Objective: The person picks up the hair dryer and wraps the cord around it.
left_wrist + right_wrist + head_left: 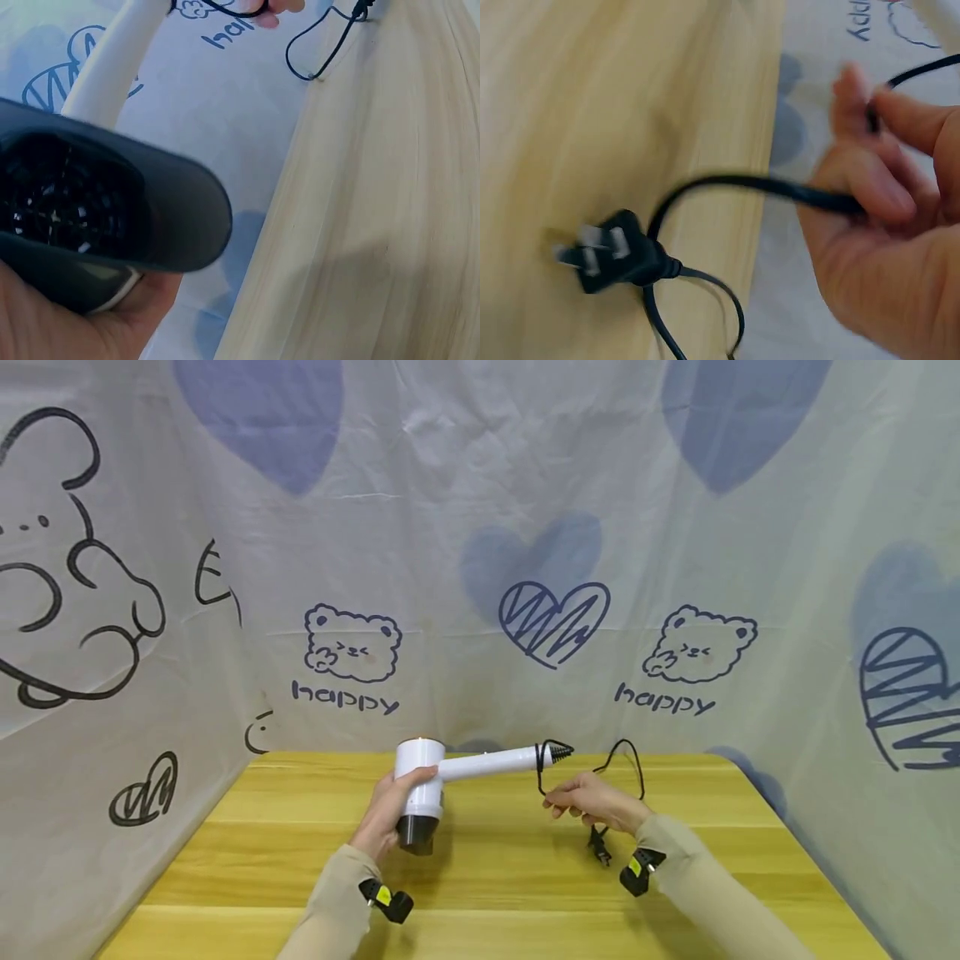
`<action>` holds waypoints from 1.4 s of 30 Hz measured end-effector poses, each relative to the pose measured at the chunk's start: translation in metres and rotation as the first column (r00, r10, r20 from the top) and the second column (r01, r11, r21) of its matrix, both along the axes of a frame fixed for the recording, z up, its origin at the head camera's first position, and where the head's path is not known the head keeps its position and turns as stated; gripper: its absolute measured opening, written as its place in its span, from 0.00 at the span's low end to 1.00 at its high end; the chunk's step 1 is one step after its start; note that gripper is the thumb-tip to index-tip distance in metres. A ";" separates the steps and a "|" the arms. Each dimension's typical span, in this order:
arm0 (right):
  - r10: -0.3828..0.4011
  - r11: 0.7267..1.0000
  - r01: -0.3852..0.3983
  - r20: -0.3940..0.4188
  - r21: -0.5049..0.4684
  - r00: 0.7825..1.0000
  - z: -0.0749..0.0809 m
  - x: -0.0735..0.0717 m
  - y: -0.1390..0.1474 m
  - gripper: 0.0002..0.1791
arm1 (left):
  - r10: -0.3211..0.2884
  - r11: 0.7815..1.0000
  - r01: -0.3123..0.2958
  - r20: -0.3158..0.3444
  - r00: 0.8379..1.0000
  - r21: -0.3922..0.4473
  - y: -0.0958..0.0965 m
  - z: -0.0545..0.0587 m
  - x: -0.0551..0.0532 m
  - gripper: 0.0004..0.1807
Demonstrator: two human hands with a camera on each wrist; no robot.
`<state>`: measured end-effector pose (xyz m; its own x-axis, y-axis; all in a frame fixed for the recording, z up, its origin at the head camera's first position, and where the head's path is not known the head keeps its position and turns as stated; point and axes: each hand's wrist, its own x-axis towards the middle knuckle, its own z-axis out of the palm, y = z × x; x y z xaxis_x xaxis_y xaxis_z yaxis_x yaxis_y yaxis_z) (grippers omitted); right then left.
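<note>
A white hair dryer [487, 764] with a black nozzle [417, 832] is held above the table, its handle pointing right. My left hand [390, 810] grips it round the barrel, thumb across the white body. In the left wrist view the dark nozzle [187, 202] faces the camera. A black cord [642, 768] leaves the handle's end and loops round it. My right hand [596, 802] pinches that cord between thumb and fingers, just right of the handle. The two-pin plug [622, 251] dangles below the right hand on a loop of cord.
The yellow wood-grain table [510, 893] lies under both hands. Behind and beside it hangs a pale cloth [450, 568] printed with hearts and bears. Each wrist wears a small black camera, one on the left sleeve [330, 893] and one on the right sleeve [712, 885].
</note>
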<state>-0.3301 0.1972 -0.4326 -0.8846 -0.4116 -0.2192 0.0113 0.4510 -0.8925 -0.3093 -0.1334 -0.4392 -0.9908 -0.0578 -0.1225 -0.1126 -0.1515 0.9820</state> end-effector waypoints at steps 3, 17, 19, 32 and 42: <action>-0.083 0.990 0.095 -0.115 0.106 0.990 0.002 -0.005 0.001 0.16 | -0.046 0.999 0.046 0.009 0.999 -0.017 0.000 0.000 0.003 0.36; -0.116 0.891 0.321 -0.523 0.321 0.845 0.026 -0.016 0.005 0.12 | -0.169 0.976 0.164 -0.026 0.985 -0.141 -0.002 -0.001 0.004 0.36; -0.092 0.891 0.301 -0.514 0.340 0.853 0.029 -0.017 0.005 0.11 | -0.174 0.969 0.166 -0.030 0.984 -0.182 -0.002 -0.001 0.004 0.36; -0.029 0.912 0.252 -0.560 0.325 0.828 0.048 -0.004 -0.002 0.07 | -0.101 0.932 0.038 -0.157 0.982 -0.361 0.006 0.001 0.010 0.37; -0.002 0.916 0.264 -0.653 0.303 0.757 0.054 0.016 -0.016 0.08 | 0.032 0.891 -0.108 -0.175 0.984 -0.442 0.011 0.008 0.013 0.39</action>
<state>-0.3139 0.1816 -0.3786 -0.9093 -0.2872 0.3010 -0.4059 0.7714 -0.4901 -0.2966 -0.1221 -0.4310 -0.9861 -0.1390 0.0916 0.0451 0.3067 0.9507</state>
